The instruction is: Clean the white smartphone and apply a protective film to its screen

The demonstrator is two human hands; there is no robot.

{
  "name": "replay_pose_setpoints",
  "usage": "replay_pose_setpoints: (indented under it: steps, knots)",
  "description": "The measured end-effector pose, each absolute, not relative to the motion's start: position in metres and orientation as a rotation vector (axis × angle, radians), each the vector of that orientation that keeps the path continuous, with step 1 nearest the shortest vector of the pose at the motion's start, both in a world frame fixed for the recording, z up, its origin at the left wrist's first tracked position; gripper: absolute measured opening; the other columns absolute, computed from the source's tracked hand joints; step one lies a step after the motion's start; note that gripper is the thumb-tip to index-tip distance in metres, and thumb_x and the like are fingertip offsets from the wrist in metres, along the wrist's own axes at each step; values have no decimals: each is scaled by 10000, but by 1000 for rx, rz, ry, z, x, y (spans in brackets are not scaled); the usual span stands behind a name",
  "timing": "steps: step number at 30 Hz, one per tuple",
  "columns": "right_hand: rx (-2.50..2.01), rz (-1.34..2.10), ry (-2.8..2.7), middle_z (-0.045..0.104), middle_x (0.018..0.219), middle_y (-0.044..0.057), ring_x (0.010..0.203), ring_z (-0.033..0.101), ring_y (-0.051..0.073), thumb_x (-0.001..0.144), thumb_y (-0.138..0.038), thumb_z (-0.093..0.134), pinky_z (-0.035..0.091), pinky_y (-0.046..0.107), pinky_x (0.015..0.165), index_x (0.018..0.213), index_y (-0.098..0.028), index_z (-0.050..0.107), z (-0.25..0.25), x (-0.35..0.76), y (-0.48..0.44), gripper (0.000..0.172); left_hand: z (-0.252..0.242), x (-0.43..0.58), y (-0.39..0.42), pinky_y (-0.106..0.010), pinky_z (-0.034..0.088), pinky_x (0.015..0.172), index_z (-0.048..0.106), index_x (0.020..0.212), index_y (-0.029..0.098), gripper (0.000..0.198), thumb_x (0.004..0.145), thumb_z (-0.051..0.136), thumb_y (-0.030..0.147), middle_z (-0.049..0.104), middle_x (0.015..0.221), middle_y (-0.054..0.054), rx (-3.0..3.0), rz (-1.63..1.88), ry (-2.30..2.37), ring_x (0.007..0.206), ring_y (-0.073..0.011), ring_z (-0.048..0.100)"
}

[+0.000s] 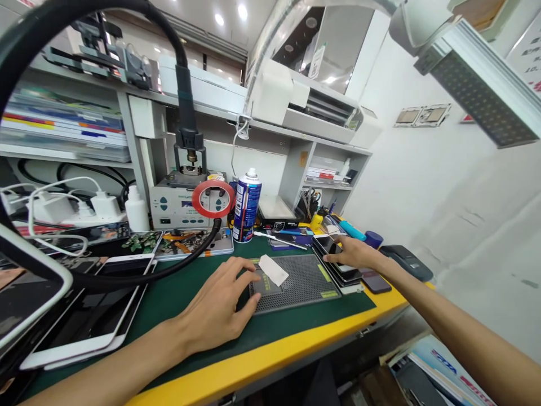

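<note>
My left hand [222, 299] rests at the left edge of a dark perforated pad [304, 276], fingers spread and holding nothing. A small crumpled white paper [274, 270] lies on the pad, just beyond its fingertips. My right hand [353, 251] reaches over a stack of phones at the pad's right side. Its thumb and fingers are bent onto the top black phone [324, 245], gripping it near the far end. Another dark phone [376, 281] lies to the right of the stack.
A blue spray can [247, 206] stands behind the pad, beside a red tape roll [213, 199] and a grey machine [169, 206]. White-framed screens [105, 304] lie at left. A thick black hose [181, 51] arches overhead. A lamp [486, 84] hangs upper right. The bench has a yellow edge [262, 361].
</note>
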State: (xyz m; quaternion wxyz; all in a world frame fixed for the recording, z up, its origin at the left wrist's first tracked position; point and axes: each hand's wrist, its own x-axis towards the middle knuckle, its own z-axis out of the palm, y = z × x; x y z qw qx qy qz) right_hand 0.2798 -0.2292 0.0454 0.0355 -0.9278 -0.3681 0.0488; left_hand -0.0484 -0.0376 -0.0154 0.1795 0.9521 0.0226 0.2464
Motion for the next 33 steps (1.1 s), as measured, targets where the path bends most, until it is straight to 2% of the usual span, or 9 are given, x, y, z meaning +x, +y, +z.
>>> replay_pose_setpoints:
  steps: [5,9,14,18,21,23,25,29,33]
  knots:
    - [-2819,173,-1129,713,1033,186,811,687,288,641,-739,708,516,335,647,1199,-113,635,60,285,-222,841,-18,-48,-37,-392,541,913,574,1172,228,261,966,480,358,501,1283,-102,2692,675,65,1154,-258,532]
    - [-2719,-49,-1150,702,1087,187,952,667,304,763,-654,645,484,332,750,1153,-113,649,87,281,-208,668,-19,-48,-36,-381,521,908,565,1175,237,245,972,481,345,507,1279,-98,2699,678,19,1157,-254,525]
    - [-2488,-208,-1209,729,1052,88,916,667,228,868,-488,559,441,280,739,1068,-186,681,103,249,-178,382,-17,-45,-35,-386,471,911,558,1159,222,208,977,470,271,558,1188,-93,2721,709,-71,1098,-236,527]
    - [-2293,-128,-1290,746,887,55,812,673,204,868,-417,544,424,263,673,924,-198,707,82,209,-145,279,-6,-54,-59,-391,448,872,584,1074,186,171,936,485,207,619,1015,-77,2801,761,-214,963,-214,559]
    - [-2169,-2,-1347,733,758,65,739,674,214,872,-400,518,418,271,629,825,-184,705,58,184,-117,289,4,-71,-90,-389,457,761,604,949,181,129,927,514,271,618,804,-46,3005,624,-387,784,-202,557]
    - [-2088,69,-1383,728,733,63,707,675,213,876,-386,500,423,275,622,784,-186,694,41,171,-100,294,10,-88,-105,-377,463,684,594,840,169,160,946,509,253,607,739,-52,3160,590,-441,700,-194,527]
    - [-2021,119,-1397,739,776,59,693,678,210,880,-377,483,436,282,627,802,-194,690,25,163,-86,287,16,-112,-109,-365,499,721,613,864,162,200,976,485,267,614,722,-53,3221,530,-255,699,-191,547]
    - [-1948,189,-1425,732,758,50,676,673,223,873,-389,489,438,301,612,816,-218,683,0,155,-77,264,26,-170,-81,-395,545,851,632,1087,133,209,964,471,187,698,1002,-125,3223,679,443,958,-248,641]
    - [-1940,120,-1557,700,683,34,621,636,217,875,-400,484,396,312,576,745,-244,650,-12,153,-82,262,20,-204,-42,-529,512,1003,596,1234,8,397,930,531,255,640,1253,-228,3404,422,916,1200,-379,583]
